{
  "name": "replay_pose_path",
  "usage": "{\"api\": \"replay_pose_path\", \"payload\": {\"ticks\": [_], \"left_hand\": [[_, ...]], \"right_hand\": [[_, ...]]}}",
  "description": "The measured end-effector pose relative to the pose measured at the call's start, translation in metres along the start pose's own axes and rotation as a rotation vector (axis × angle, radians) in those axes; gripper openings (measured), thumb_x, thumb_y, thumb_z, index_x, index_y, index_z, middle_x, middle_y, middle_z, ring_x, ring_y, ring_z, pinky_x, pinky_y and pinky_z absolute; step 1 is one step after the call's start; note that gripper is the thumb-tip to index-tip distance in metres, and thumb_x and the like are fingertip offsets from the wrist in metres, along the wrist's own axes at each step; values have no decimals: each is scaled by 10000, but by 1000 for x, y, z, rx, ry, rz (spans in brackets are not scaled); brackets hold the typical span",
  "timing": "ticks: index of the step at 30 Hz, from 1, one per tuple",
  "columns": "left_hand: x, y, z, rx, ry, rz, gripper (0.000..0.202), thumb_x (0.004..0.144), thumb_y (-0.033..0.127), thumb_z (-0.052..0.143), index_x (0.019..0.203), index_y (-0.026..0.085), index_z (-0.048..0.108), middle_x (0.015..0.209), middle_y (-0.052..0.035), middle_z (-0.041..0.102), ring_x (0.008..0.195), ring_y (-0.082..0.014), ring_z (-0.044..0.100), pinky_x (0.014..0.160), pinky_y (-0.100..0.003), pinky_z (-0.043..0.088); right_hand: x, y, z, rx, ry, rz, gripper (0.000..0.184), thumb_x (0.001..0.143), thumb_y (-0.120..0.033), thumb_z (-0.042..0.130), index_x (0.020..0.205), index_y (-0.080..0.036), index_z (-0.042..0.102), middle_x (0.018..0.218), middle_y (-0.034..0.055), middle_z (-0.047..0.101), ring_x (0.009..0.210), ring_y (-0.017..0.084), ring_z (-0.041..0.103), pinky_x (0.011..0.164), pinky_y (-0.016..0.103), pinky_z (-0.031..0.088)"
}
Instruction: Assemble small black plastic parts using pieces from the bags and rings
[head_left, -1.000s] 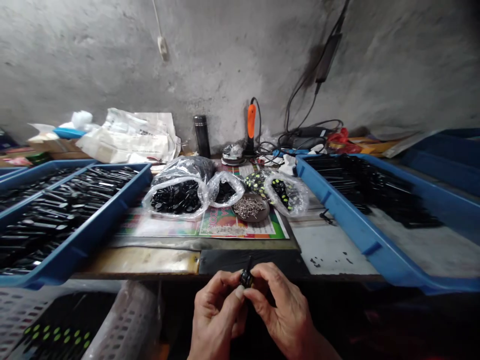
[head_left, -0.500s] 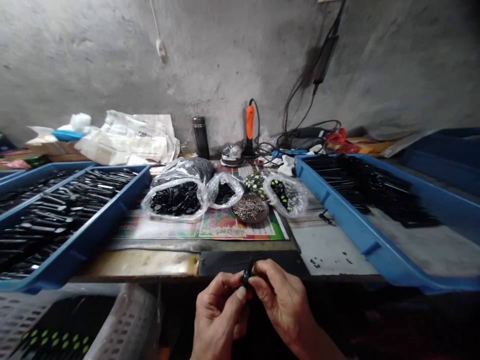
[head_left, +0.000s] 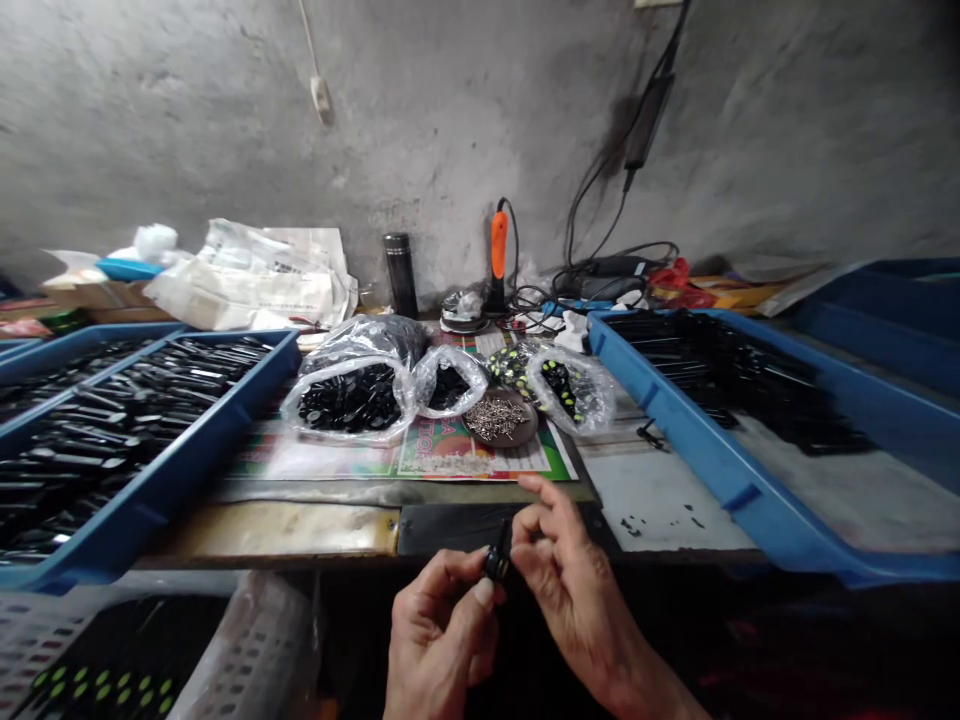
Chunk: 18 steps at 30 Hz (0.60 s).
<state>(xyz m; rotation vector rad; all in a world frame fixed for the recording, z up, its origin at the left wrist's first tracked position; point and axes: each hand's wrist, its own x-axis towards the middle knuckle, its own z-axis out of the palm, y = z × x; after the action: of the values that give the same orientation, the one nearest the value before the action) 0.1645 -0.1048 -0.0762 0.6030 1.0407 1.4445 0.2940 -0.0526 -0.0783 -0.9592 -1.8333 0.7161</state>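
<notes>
A small black part sits between both hands at the bench's near edge. My left hand pinches it with thumb and forefinger from below. My right hand touches its right side with the thumb, while the other fingers lift and spread toward the bench. Beyond them lie a dish of small metal screws, clear bags of black parts and a bag of black parts with yellow-green dots.
Blue trays of long black parts stand at the left and right. An orange-handled tool, a dark flask and cables stand by the wall. A white basket with dotted parts sits lower left.
My right hand's fingers have opened and lifted away from the black part. The left hand keeps its pinch in about the same place.
</notes>
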Motion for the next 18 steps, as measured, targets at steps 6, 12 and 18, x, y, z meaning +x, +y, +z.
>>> {"api": "replay_pose_path", "payload": {"ticks": [6, 12, 18], "left_hand": [[0, -1, -3, 32, -10, 10, 394, 665, 480, 872, 804, 146, 718, 537, 45, 523, 381, -15, 344, 370, -135, 258], [-1, -1, -4, 57, -66, -20, 416, 684, 513, 850, 823, 144, 716, 459, 78, 438, 375, -20, 330, 375, -134, 257], [1, -1, -7, 60, -89, -34, 421, 669, 515, 859, 830, 152, 719, 559, 36, 552, 375, -15, 365, 363, -132, 258]], "right_hand": [[-3, -1, 0, -88, -4, -5, 407, 1043, -428, 403, 1396, -232, 352, 842, -22, 591, 592, 103, 615, 589, 181, 529], [-1, -4, -1, -99, -62, -9, 456, 1021, -441, 447, 1405, -210, 363, 877, 4, 619, 572, 112, 613, 561, 195, 530], [-4, -4, -3, -98, -19, -6, 433, 1025, -400, 436, 1413, -232, 340, 866, -8, 590, 590, 112, 618, 610, 208, 541]]}}
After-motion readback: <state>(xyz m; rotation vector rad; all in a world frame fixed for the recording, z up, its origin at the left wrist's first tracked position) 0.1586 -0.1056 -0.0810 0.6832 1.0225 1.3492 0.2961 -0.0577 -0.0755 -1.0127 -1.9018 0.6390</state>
